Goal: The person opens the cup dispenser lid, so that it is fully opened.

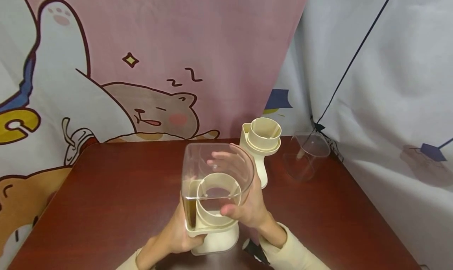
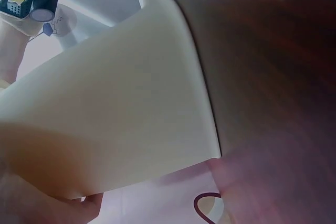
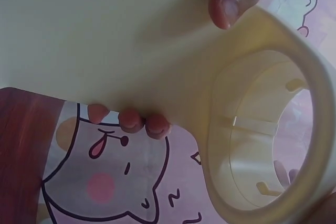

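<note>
One cream, ringed stand (image 1: 220, 238) is gripped by the left hand (image 1: 179, 231) (right hand (image 1: 250, 203) holds clear cover (image 1: 196, 159)).

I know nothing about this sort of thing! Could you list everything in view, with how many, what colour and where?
Table: 1, reddish-brown, below the hands
Near stand: 1, cream, held at front centre
Near container: 1, clear, around the near stand's top
Far stand: 1, cream, upright at the table's far side
Far container: 1, clear, right of the far stand
Printed cloth: panel count unclear, pink and whitish, behind and right
Wrist camera: 1 seen, dark, right wrist
Sleeves: 2, cream, lower edge
Left grip: 1, holding the near stand
Right grip: 1, holding the near container
</note>
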`<state>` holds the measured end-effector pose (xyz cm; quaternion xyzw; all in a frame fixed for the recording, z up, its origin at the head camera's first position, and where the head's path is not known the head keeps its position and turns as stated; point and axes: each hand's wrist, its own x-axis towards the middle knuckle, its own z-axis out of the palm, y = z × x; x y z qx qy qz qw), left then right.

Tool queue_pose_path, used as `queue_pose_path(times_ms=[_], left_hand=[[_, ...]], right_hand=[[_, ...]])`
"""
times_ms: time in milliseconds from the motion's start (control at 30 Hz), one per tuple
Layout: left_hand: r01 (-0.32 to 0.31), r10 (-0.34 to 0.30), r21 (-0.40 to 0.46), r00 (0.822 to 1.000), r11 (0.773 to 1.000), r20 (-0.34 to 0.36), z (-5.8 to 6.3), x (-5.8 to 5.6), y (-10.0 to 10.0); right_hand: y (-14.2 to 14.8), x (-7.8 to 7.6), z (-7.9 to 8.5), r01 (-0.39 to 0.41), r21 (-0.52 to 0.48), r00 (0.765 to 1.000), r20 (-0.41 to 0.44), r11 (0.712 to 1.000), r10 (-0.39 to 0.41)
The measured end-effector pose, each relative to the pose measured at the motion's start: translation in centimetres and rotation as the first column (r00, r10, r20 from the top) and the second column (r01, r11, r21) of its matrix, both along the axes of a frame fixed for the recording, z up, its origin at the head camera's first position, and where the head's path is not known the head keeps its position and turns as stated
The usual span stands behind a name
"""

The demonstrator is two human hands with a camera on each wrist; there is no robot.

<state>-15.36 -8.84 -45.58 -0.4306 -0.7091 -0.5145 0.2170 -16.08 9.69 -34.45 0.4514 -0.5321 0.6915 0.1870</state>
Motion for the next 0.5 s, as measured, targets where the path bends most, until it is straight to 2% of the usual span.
queue_pose_path(times_ms=[233,500], left_hand=[[-0.048,0.049,-0.031,0.998,0.998,0.038,-0.03,0.25,-0.07],[-0.032,0.032,-0.008,0.998,0.999,-0.048,-0.11,-0.20,-0.04]], right_hand=[[0.04,0.03,0.18,0.025,0.007,1.000,-0.019,1.000,-0.025],[-0.11,0.07,0.03,0.033,0.000,0.999,-0.012,0.999,-0.033]])
